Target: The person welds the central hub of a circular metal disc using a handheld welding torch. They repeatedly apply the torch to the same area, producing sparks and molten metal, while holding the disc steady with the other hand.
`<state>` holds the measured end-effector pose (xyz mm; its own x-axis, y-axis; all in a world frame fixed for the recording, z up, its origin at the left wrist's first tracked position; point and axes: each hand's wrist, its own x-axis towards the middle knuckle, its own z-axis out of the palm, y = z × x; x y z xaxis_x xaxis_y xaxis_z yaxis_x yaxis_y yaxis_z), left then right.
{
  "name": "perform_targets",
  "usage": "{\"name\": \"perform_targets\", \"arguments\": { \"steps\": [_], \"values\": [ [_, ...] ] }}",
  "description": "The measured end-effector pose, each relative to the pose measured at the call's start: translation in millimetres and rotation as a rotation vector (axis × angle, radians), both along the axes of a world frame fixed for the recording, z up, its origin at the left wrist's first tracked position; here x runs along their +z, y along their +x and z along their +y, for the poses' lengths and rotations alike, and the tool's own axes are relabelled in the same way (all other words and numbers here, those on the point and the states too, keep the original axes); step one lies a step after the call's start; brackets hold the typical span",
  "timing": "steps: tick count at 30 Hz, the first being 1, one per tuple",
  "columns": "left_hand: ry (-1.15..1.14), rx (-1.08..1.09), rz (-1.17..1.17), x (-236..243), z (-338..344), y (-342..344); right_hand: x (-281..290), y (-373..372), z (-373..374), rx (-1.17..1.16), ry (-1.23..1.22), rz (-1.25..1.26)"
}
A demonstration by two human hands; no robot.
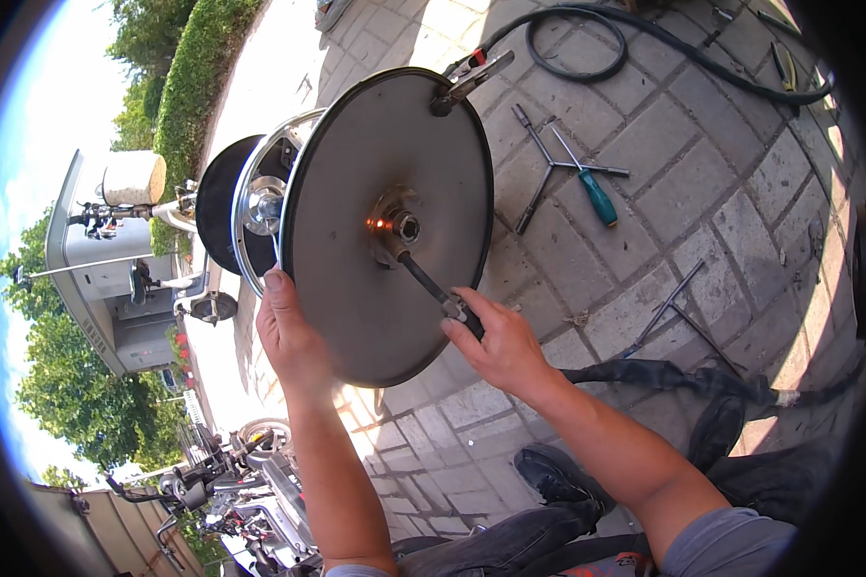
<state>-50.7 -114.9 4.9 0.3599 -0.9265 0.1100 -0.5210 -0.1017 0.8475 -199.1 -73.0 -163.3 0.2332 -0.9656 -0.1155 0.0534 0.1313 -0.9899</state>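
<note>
A large grey round metal disc (pixel 346 288) stands tilted before me, with a nut (pixel 408 227) at its hub. Orange light glows beside the nut, on scorched metal. My right hand (pixel 496 337) grips a welding torch (pixel 433 284), its black neck reaching to the hub. At the disc's left edge, my left hand (pixel 293 332) closes on the rim; its fingers are partly hidden. A metal spring clamp (pixel 471 85) bites the upper rim. Behind the disc are a silver-rimmed wheel part (pixel 250 207) and a dark disc (pixel 219 197).
On the paving lie a Y-shaped wrench (pixel 548 165), a green-handled screwdriver (pixel 598 197), a T-handled tool (pixel 669 306) and pliers (pixel 785 69). A black cable (pixel 577 77) loops at the top; a thick sleeved hose (pixel 683 377) crosses near my feet. A motorcycle (pixel 260 490) stands lower left.
</note>
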Motion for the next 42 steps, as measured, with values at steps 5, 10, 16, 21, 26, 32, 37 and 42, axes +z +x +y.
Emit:
{"name": "perform_targets", "arguments": {
  "steps": [5, 10, 16, 21, 26, 32, 37, 42],
  "values": [
    [0.000, -0.014, -0.004, 1.0, -1.1, -4.4, 1.5, 2.6, -0.9, -0.009, 0.004, 0.015],
    [0.002, 0.001, 0.002, 1.1, -1.0, -4.8, 0.5, 1.3, -3.5, 0.015, 0.022, -0.002],
    [-0.005, -0.012, -0.013, 0.9, -2.4, -6.9, -0.9, 0.2, -4.9, 0.027, 0.039, -0.032],
    [-0.021, -0.006, 0.001, 0.5, -3.0, -8.5, 2.0, -0.7, -6.1, 0.026, 0.034, -0.040],
    [0.003, 0.006, -0.007, 1.2, -2.2, -6.8, -3.1, 0.8, -1.5, -0.005, -0.018, -0.016],
    [-0.014, -0.010, -0.008, -0.5, -2.2, -2.9, 1.0, -2.0, 2.3, 0.015, 0.019, -0.025],
    [-0.012, 0.013, -0.008, 0.9, -2.8, -9.8, 1.3, -0.2, 1.6, 0.017, 0.020, -0.006],
    [0.006, -0.008, -0.017, 0.9, -1.9, -4.6, 0.4, 1.1, 2.9, 0.013, 0.019, 0.003]
  ]
}}
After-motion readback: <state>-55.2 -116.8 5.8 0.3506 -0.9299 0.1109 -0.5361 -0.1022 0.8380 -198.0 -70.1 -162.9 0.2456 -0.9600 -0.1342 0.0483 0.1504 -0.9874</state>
